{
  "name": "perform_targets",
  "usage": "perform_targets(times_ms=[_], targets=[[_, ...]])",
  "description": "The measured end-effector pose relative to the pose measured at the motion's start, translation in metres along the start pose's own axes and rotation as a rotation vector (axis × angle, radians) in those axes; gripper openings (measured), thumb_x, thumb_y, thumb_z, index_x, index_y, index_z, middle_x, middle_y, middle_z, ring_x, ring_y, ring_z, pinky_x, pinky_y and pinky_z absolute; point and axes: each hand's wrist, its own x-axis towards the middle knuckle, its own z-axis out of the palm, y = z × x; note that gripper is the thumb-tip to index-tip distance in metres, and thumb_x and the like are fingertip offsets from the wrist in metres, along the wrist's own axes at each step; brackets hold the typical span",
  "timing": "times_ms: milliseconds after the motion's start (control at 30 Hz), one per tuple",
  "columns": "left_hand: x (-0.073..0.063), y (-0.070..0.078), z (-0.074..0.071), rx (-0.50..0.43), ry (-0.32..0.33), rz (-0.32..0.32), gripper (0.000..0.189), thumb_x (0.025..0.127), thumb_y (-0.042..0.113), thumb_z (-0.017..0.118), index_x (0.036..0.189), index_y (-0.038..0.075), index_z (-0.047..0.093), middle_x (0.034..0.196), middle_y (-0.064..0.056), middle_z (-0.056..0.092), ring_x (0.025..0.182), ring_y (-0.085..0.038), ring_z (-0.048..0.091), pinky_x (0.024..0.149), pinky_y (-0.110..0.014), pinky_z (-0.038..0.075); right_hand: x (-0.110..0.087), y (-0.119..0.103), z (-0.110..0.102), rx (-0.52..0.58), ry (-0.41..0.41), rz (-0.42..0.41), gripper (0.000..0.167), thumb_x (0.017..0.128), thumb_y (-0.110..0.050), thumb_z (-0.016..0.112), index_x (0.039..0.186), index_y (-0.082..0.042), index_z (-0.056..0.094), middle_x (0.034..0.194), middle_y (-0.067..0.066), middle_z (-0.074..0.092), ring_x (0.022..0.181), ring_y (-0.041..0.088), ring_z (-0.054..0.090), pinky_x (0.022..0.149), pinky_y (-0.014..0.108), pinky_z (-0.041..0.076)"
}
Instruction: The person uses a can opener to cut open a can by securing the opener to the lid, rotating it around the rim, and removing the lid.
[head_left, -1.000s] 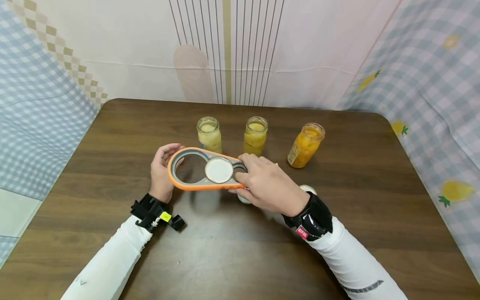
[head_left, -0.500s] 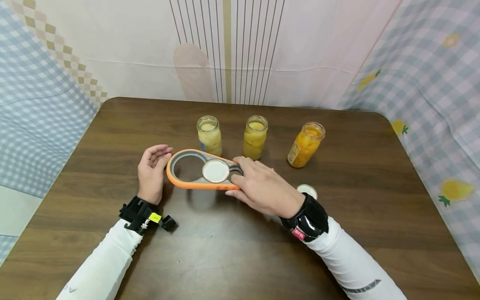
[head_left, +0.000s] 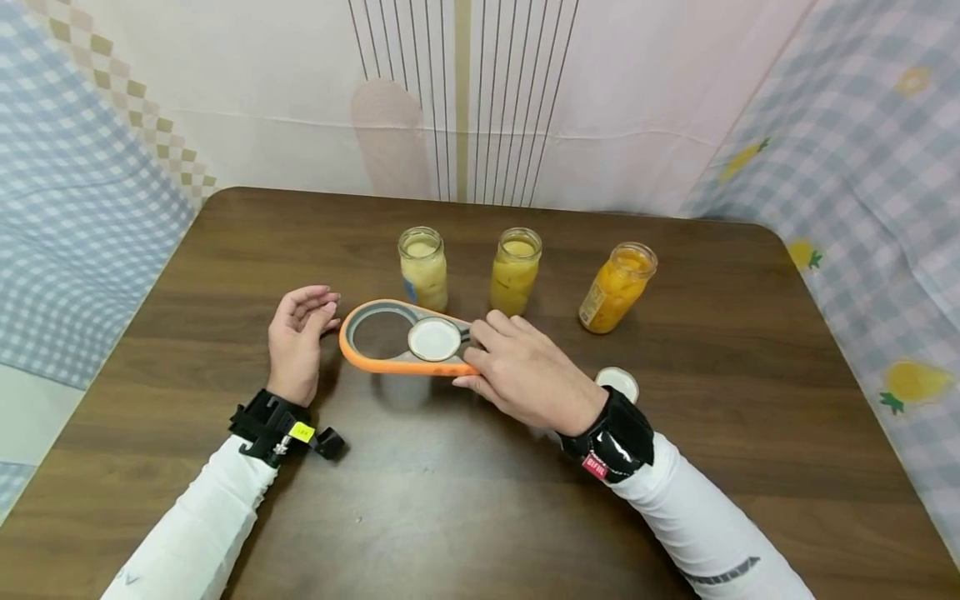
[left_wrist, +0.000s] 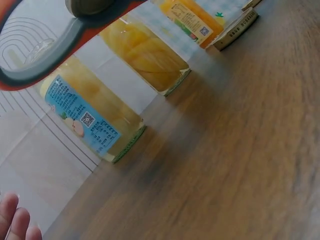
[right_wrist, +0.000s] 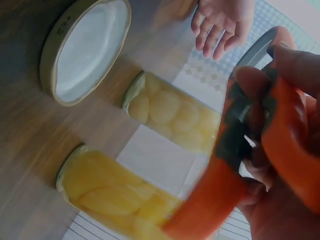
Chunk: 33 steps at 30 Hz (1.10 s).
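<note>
My right hand point(head_left: 521, 367) grips the narrow end of an orange and grey jar opener point(head_left: 401, 365), held level above the table. A lid point(head_left: 435, 339) sits at the middle of the opener, white inside facing up. My left hand point(head_left: 295, 342) is just left of the opener's wide loop, fingers loosely bent and holding nothing. Behind the opener stand three lidless glass jars: a pale fruit jar point(head_left: 423, 271), a yellow fruit jar point(head_left: 515, 271) and an orange fruit jar point(head_left: 617, 287). In the right wrist view another lid point(right_wrist: 92, 52) lies near the right hand, white inside showing.
A lid point(head_left: 618, 383) lies on the brown table point(head_left: 420, 517) beside the right wrist. Patterned cloth point(head_left: 300, 108) hangs behind the table's far edge, with checked cloth point(head_left: 840, 125) on the right.
My left hand has come away from the opener's wide end and moved left. The opener has shifted slightly, still in my right hand. A lid near the right hand has become hidden beneath it.
</note>
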Motion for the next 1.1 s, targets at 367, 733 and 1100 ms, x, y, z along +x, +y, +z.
perform_targets(times_ms=[367,733,1100], targets=[[0.005,-0.002,0.001,0.028,-0.031,-0.030,0.020,0.100,0.004,0.060,0.120,0.002,0.060,0.102,0.002,0.069,0.100,-0.016,0.066,0.078,-0.021,0.054,0.000,-0.008,0.005,-0.055,-0.045,-0.054,0.028,0.096,-0.044,0.067,0.090,-0.016,0.068,0.094,-0.003,0.067,0.087,0.015,0.061,0.070,0.030,0.043],[0.006,-0.001,0.003,0.028,-0.050,-0.053,0.016,0.101,0.004,0.059,0.117,0.004,0.060,0.101,0.002,0.069,0.095,-0.011,0.065,0.079,-0.022,0.053,0.000,-0.016,0.012,-0.071,-0.111,-0.055,0.029,0.099,-0.044,0.063,0.091,-0.017,0.070,0.099,0.001,0.069,0.090,0.018,0.063,0.078,0.033,0.046],[0.008,-0.002,0.002,0.032,-0.040,-0.058,0.013,0.099,0.001,0.060,0.111,0.006,0.062,0.095,0.005,0.070,0.089,-0.008,0.066,0.077,-0.020,0.053,0.002,-0.024,0.022,-0.088,-0.138,-0.063,0.029,0.099,-0.043,0.063,0.089,-0.018,0.071,0.102,0.004,0.070,0.089,0.021,0.062,0.077,0.033,0.045]])
